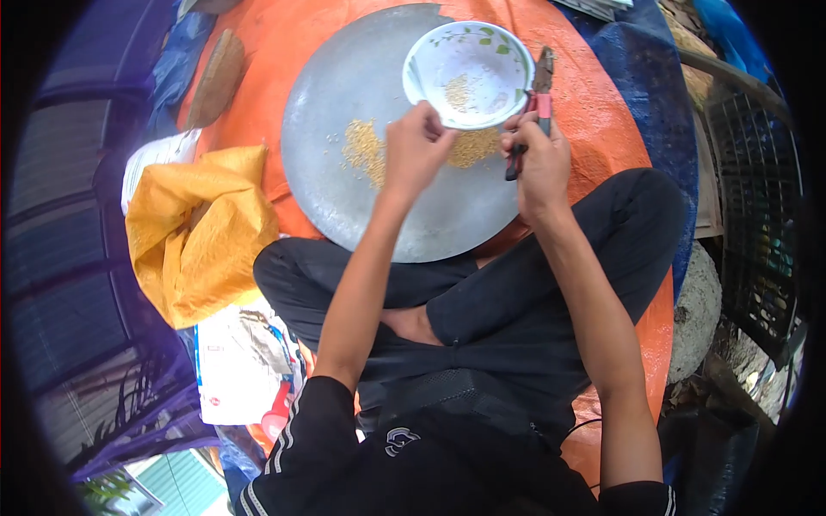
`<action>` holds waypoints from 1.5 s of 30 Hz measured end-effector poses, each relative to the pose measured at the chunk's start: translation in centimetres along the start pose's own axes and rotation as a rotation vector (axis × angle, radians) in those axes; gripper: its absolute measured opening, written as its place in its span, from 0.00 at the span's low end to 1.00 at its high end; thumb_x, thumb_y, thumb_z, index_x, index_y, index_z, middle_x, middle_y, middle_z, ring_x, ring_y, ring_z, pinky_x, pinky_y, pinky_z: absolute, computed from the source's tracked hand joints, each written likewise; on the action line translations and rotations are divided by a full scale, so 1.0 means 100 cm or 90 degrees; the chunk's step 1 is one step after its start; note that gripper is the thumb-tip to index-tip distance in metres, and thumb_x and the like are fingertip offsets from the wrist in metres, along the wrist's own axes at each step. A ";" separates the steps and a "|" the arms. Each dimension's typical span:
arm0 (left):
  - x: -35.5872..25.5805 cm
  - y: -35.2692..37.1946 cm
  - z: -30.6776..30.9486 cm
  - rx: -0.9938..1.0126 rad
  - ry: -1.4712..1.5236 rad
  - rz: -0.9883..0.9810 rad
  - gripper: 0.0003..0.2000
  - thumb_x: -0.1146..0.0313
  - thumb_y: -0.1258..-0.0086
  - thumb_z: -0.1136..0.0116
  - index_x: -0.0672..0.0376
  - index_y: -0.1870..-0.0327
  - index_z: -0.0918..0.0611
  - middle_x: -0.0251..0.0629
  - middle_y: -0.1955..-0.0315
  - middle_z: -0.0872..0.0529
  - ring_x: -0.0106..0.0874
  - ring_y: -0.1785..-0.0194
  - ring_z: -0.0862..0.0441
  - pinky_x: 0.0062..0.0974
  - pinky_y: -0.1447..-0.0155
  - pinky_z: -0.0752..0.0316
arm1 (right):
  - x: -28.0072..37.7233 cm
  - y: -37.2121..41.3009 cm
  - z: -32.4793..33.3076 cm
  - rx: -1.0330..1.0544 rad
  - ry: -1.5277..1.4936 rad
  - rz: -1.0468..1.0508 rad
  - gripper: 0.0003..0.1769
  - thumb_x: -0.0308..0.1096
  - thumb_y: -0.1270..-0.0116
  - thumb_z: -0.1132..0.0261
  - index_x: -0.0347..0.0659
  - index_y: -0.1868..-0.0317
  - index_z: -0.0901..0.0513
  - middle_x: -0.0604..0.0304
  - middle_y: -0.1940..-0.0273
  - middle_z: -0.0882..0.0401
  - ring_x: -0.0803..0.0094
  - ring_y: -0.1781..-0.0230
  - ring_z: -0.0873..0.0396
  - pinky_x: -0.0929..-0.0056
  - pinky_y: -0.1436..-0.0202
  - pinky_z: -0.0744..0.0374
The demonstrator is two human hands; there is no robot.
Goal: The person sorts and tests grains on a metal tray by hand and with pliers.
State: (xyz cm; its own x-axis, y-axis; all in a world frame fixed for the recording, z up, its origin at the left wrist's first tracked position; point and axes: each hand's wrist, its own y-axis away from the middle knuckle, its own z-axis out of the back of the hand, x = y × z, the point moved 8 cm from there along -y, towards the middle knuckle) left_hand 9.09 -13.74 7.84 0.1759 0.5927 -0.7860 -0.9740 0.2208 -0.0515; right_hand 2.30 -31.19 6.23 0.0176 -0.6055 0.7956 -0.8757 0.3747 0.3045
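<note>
My left hand is closed in a pinch just in front of the near-left rim of a white bowl with green leaf patterns. Whatever lies between those fingertips is too small to make out. In my right hand I grip pliers with red and black handles, jaws pointing up beside the bowl's right rim. A small heap of yellowish grains lies inside the bowl. The bowl stands on a round grey metal tray, where more grains are spread, partly hidden by my left hand.
An orange sheet lies under the tray, and my crossed legs border its near side. To the left are a yellow sack and white bags. A black plastic crate and a grey stone are at right.
</note>
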 end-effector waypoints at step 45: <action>0.096 0.031 0.066 0.130 -0.310 -0.050 0.05 0.74 0.36 0.39 0.68 0.69 0.17 0.48 0.71 0.14 0.41 0.66 0.14 0.35 0.58 0.19 | -0.011 0.009 -0.012 0.088 0.272 0.008 0.06 0.31 0.29 0.41 0.38 0.60 0.20 0.63 0.72 0.22 0.78 0.71 0.24 0.77 0.64 0.26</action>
State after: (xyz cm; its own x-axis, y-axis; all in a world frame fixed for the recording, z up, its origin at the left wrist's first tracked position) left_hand 8.70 -2.27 4.22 0.3400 0.8489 -0.4047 -0.9163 0.3959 0.0605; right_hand 2.11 -29.40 6.27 0.1793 -0.2468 0.9523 -0.9328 0.2649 0.2443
